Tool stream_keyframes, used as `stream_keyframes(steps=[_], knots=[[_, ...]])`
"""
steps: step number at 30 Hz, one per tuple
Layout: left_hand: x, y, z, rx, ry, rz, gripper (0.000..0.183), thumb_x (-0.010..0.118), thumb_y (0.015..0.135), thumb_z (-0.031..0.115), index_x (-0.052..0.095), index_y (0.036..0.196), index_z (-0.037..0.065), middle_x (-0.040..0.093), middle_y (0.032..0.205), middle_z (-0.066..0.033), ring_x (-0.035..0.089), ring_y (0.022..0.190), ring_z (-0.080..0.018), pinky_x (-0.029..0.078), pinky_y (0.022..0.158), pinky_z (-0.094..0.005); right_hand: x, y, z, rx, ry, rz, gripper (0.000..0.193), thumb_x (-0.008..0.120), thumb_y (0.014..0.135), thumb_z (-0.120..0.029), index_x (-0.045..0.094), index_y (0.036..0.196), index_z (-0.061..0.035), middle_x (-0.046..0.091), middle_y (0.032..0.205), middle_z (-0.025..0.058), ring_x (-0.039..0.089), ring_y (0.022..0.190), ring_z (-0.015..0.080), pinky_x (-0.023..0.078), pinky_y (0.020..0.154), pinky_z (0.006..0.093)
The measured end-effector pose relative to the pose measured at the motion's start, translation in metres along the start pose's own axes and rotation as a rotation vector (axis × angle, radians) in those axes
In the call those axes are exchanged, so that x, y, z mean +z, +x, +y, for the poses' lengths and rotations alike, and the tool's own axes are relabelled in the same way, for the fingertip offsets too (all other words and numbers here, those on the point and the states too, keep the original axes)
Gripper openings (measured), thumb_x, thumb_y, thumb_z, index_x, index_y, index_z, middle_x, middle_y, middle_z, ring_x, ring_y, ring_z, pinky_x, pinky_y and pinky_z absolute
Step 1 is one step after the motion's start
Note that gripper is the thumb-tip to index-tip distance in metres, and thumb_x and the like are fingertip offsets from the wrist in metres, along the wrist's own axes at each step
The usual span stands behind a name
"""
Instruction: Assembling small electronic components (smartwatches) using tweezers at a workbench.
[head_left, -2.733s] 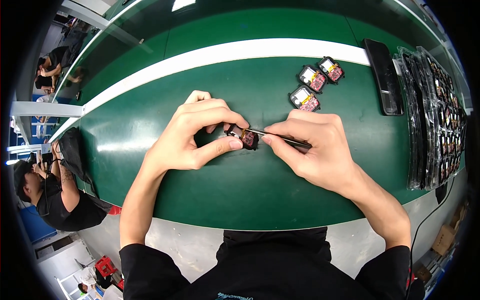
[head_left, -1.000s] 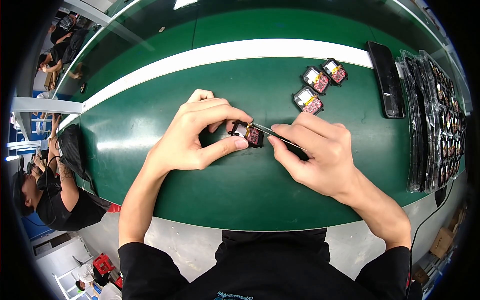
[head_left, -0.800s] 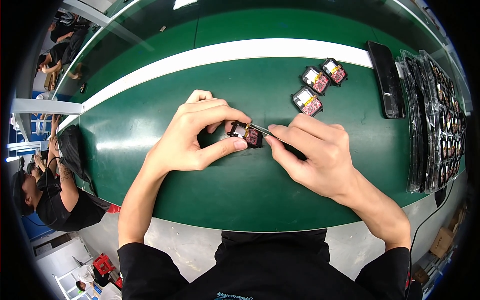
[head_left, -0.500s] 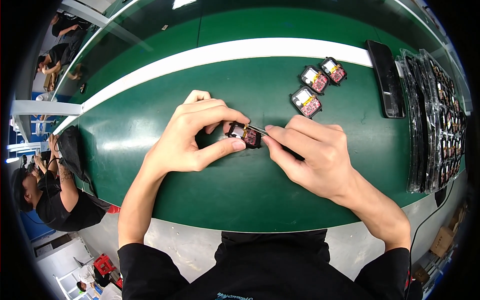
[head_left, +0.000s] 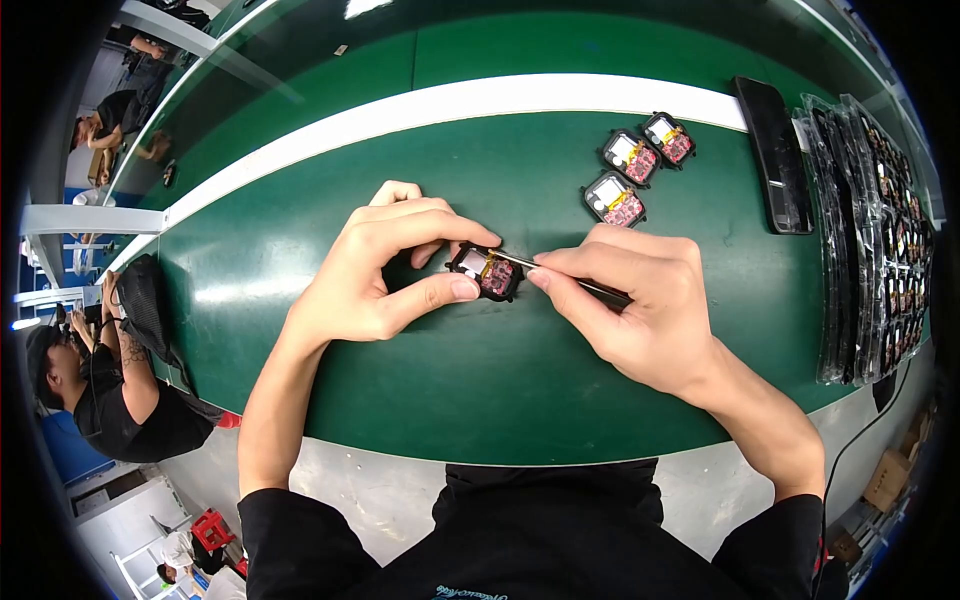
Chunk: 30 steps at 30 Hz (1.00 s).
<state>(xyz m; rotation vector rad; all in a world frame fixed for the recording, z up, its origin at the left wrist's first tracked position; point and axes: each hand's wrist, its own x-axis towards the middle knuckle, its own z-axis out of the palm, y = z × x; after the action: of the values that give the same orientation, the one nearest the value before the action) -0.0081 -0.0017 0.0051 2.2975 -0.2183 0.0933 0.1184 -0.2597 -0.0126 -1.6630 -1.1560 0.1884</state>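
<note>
My left hand (head_left: 372, 268) pinches a small black watch case (head_left: 502, 280) between thumb and forefinger, low over the green table or resting on it; I cannot tell which. Inside the case lie a red circuit board, a silvery-white part and a strip of yellow tape. Thin tweezers (head_left: 604, 292) are held in my right hand (head_left: 650, 305), between thumb and fingers. Their tips reach over the top edge of the case by the yellow tape. Whether they grip anything is too small to see.
Three similar open watch cases (head_left: 614, 200) lie beyond my right hand. A black phone-like slab (head_left: 773, 155) lies at the right, beside stacked clear trays (head_left: 880, 240) filled with parts. A white strip (head_left: 450, 98) crosses the table's far side. At left, a person (head_left: 125, 385) sits near a black bag (head_left: 148, 305).
My right hand has turned slightly, so more of the tweezers' dark handle shows below the fingers. The watch case has tilted a little, and my left thumb has slid slightly left along it.
</note>
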Motion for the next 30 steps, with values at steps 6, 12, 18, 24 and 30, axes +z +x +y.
stream_keyframes(steps=[6,12,18,24,30], knots=[[-0.0030,0.0000,-0.0015,-0.033,-0.092,-0.030,0.048,0.092,0.079,0.027,0.085,0.120,0.003,0.073,0.090,-0.0044,0.050,0.072,-0.0165,0.039,0.094,-0.0360,-0.0012,-0.0007,-0.0025,0.048,0.025,-0.020,0.005,0.086,0.089,0.001,0.084,0.094,-0.0008,0.069,0.069,0.0080,0.062,0.052,0.0188,0.042,0.047,0.0334],[-0.0042,-0.0003,0.0003,-0.049,-0.045,-0.055,0.047,0.092,0.080,0.028,0.086,0.119,0.004,0.075,0.094,-0.0033,0.050,0.074,-0.0162,0.040,0.093,-0.0351,-0.0015,-0.0004,-0.0003,0.021,0.027,-0.030,0.005,0.084,0.089,0.002,0.084,0.093,-0.0008,0.069,0.068,0.0081,0.062,0.052,0.0196,0.043,0.047,0.0339],[-0.0010,0.0004,-0.0005,0.001,-0.030,-0.023,0.037,0.092,0.082,0.025,0.086,0.115,0.009,0.072,0.086,-0.0004,0.050,0.070,-0.0162,0.038,0.088,-0.0336,-0.0019,0.0001,-0.0004,0.011,0.024,-0.055,0.003,0.083,0.089,0.002,0.083,0.092,-0.0006,0.068,0.069,0.0085,0.062,0.053,0.0213,0.044,0.048,0.0349],[-0.0006,0.0009,-0.0002,0.036,-0.006,-0.022,0.037,0.092,0.083,0.025,0.085,0.115,0.009,0.072,0.086,0.0000,0.049,0.070,-0.0163,0.038,0.088,-0.0336,-0.0043,0.0012,0.0004,0.012,0.027,-0.102,0.002,0.082,0.090,0.001,0.082,0.091,-0.0005,0.067,0.070,0.0092,0.062,0.054,0.0240,0.044,0.049,0.0374],[0.0003,0.0020,0.0024,0.027,0.047,-0.044,0.039,0.092,0.083,0.031,0.084,0.110,0.005,0.078,0.094,-0.0047,0.058,0.076,-0.0190,0.042,0.088,-0.0351,-0.0018,0.0025,0.0063,-0.042,0.014,-0.095,0.009,0.086,0.088,0.003,0.085,0.096,-0.0004,0.065,0.066,0.0052,0.055,0.053,0.0144,0.036,0.048,0.0328]])
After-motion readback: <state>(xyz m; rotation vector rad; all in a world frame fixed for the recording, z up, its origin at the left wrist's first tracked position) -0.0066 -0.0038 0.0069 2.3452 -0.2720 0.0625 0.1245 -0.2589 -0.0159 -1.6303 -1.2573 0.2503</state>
